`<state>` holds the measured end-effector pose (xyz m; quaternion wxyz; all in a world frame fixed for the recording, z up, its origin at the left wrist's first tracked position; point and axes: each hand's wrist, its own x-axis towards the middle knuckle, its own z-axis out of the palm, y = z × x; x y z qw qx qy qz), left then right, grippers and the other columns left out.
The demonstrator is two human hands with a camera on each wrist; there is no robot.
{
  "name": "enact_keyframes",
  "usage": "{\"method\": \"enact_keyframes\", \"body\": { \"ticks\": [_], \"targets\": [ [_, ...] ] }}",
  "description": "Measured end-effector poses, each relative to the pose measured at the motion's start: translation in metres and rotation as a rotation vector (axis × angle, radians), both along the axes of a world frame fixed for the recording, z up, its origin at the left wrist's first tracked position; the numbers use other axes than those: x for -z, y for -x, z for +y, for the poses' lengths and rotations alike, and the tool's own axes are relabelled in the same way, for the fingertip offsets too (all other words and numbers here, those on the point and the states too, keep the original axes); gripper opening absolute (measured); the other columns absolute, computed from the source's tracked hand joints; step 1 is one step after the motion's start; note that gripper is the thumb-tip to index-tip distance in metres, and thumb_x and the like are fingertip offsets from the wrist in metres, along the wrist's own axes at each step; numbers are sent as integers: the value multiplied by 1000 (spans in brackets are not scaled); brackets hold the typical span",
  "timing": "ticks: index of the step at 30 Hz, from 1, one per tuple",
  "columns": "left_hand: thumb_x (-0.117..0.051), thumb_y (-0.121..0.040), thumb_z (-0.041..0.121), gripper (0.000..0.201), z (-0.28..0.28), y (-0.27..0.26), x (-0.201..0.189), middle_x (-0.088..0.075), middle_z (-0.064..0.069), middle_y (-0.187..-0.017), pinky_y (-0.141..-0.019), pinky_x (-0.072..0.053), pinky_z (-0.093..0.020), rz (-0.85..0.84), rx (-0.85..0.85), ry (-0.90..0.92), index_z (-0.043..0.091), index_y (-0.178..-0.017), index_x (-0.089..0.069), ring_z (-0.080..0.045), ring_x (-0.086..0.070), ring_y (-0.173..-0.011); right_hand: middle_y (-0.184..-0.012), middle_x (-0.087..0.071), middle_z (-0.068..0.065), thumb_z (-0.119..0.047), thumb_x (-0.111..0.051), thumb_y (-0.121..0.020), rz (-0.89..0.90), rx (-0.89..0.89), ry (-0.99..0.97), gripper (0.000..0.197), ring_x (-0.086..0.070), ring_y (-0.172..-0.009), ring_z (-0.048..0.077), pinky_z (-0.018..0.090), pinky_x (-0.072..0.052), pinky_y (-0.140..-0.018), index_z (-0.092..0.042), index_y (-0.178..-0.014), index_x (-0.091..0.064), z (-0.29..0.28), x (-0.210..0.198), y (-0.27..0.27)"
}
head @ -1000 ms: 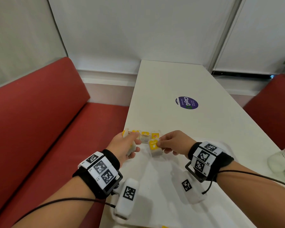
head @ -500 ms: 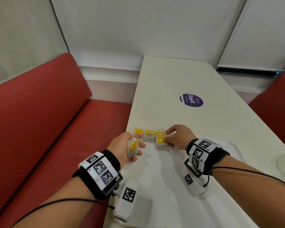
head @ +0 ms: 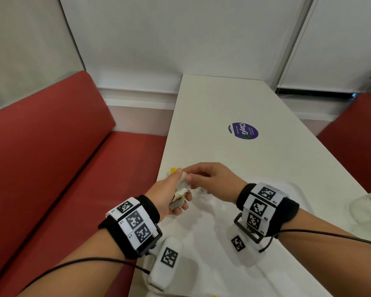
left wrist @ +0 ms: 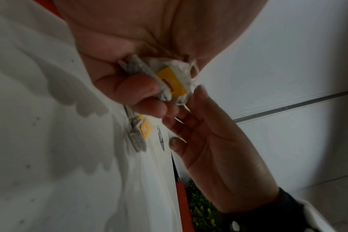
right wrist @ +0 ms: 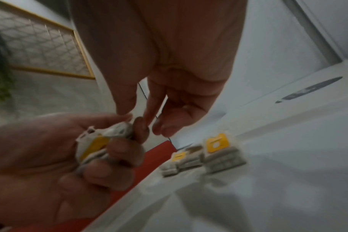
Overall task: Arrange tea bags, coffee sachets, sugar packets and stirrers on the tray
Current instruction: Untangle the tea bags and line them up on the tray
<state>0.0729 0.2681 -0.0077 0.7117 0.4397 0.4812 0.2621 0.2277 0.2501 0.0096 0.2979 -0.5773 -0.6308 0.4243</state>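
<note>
Nearest the camera, both forearms reach in over the white table, each wrist wrapped in a black band carrying black-and-white marker squares. The left hand sits over the table's left edge with its fingers curled round a small bunch of tea bags — white paper pouches with yellow tags and loose strings, gripped between thumb and fingers in the palm. The right hand comes in from the right, its fingers loosely extended and its fingertips at the top of that bunch, touching or all but touching it; whether they actually pinch a bag or a string cannot be told. It holds nothing of its own.

Just beyond the hands, more tea bags lie flat on the table near its left edge, side by side in a short row with yellow tags facing up; from the head view only a yellow corner shows past the left thumb. No tray can be made out for certain — the pale surface under the hands is hard to tell from the table.

At the right edge stands a clear glass jar. Farther along the table is a round purple sticker. A red bench runs along the left, with white wall panels behind.
</note>
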Motion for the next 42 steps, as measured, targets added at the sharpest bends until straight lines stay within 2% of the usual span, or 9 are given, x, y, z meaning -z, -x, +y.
{"method": "enact_keyframes", "body": {
  "ticks": [2, 7, 11, 15, 20, 23, 30, 35, 42],
  "targets": [
    [-30, -98, 52, 53, -2, -2, -2, -56, -8, -60, -43, -33, -22, -11, 4, 8, 9, -108, -61, -21, -49, -49, -70, -66, -5, -23, -62, -91, 21, -58, 29, 18, -58, -61, -3, 6, -38, -57, -15, -106, -69, -3, -2, 6],
    [-17, -96, 55, 63, -2, 0, -5, -54, -9, -65, -43, -31, -21, -56, 62, 80, 13, -97, -63, -21, -47, -51, -76, -66, -1, -15, -68, -86, 127, 69, 27, 10, -57, -64, 4, 16, -41, -58, -11, -95, -69, -3, -2, 2],
    [-38, -95, 32, 32, -3, 3, -6, -58, -3, -66, -44, -30, -21, -49, 73, 58, 15, -87, -62, -16, -47, -51, -74, -65, 0, -6, -67, -86, 192, 49, -8, 8, -55, -60, 1, 12, -40, -54, -13, -89, -69, -4, -8, -6],
    [-56, -92, 24, 10, 0, 4, -1, -58, 1, -70, -39, -31, -18, -85, -5, -2, 16, -89, -62, -10, -47, -52, -82, -65, 1, -6, -61, -89, 186, 121, -14, 19, -58, -73, 9, 19, -50, -65, -22, -96, -71, -5, -5, -12],
    [-62, -89, 18, 8, 1, 2, 3, -58, -1, -83, -41, -39, -18, -112, -88, -47, 16, -95, -59, -10, -48, -62, -76, -64, 7, -16, -54, -95, 440, 241, 93, 19, -62, -64, 12, 27, -57, -70, -12, -106, -70, -6, -3, -6],
    [-61, -89, 16, 7, -1, 1, 4, -60, -2, -80, -42, -42, -18, -148, -91, -48, 15, -93, -56, -9, -51, -58, -75, -65, 6, -9, -67, -86, 434, 245, 106, 15, -62, -62, 11, 26, -56, -67, -13, -100, -71, -7, -1, -2],
    [-60, -88, 7, 31, -1, 4, 4, -61, -4, -88, -41, -35, -16, -103, 10, -67, 16, -118, -59, -6, -47, -46, -84, -71, 5, -2, -62, -88, 473, 284, 77, 18, -64, -63, 12, 20, -56, -61, -14, -98, -70, -6, -5, -4],
    [-61, -89, 16, 7, -4, 5, 1, -60, 0, -77, -39, -30, -15, -88, -3, -78, 13, -95, -62, -6, -43, -42, -73, -66, 3, 0, -61, -88, 499, 269, 100, 19, -63, -58, 10, 22, -57, -63, -14, -100, -68, -7, -1, -4],
    [-65, -86, 13, 16, -3, 3, 0, -57, -4, -73, -36, -28, -17, -49, -84, -69, 12, -100, -56, -9, -43, -40, -77, -56, 3, 3, -60, -88, 286, 45, 72, 45, -65, -69, 15, 29, -55, -72, -24, -124, -60, -11, -5, -7]
  ]
}}
